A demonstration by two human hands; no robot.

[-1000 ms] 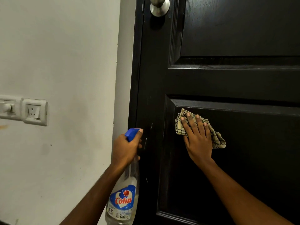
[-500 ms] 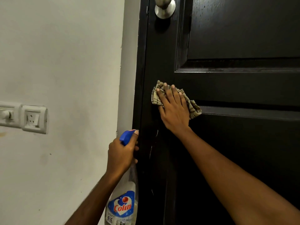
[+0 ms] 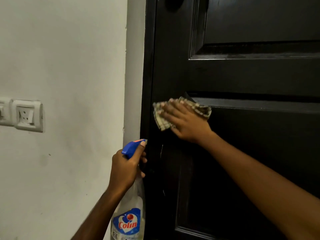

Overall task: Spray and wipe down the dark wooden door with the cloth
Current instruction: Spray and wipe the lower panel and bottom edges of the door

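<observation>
The dark wooden door [image 3: 242, 75] with raised panels fills the right half of the view. My right hand [image 3: 185, 120] lies flat with straight fingers on a checked beige cloth [image 3: 161, 122], pressing it against the door's left stile at the top corner of the lower panel. My left hand [image 3: 126, 168] grips the neck of a clear spray bottle [image 3: 129, 215] with a blue trigger head and a "Colin" label, held low beside the door's left edge, nozzle toward the door.
A pale wall [image 3: 69, 66] takes up the left half. A white socket plate [image 3: 28, 116] is mounted on it at the far left. A narrow pale strip of frame runs between wall and door.
My right hand slid the cloth from the lower panel up and left to the stile, then slightly down and right. The view shifted so the door knob left the top edge. The bottle hand stayed put.
</observation>
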